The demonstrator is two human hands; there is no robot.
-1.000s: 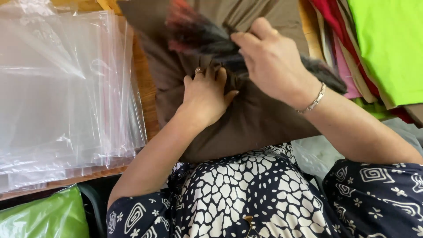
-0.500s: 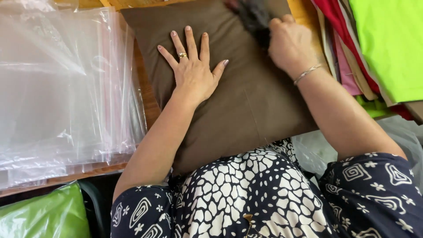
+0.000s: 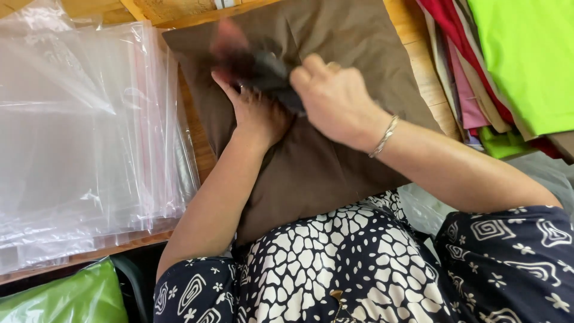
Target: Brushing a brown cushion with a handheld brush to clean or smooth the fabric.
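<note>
While left hand point(image 3: 254, 110) presses brown cloth point(image 3: 335, 161), right hand point(image 3: 335, 98) clutches dark brush point(image 3: 263, 69).

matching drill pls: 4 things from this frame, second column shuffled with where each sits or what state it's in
Things:
1. brown cloth
2. clear bags
3. left hand
4. right hand

Places or states:
A. stacked at the left side of the table
B. gripping a blurred dark tool
C. spread flat in the middle, under both hands
D. pressed palm-down on the cloth, partly under the tool

Pairs: 1-C, 2-A, 3-D, 4-B
</note>
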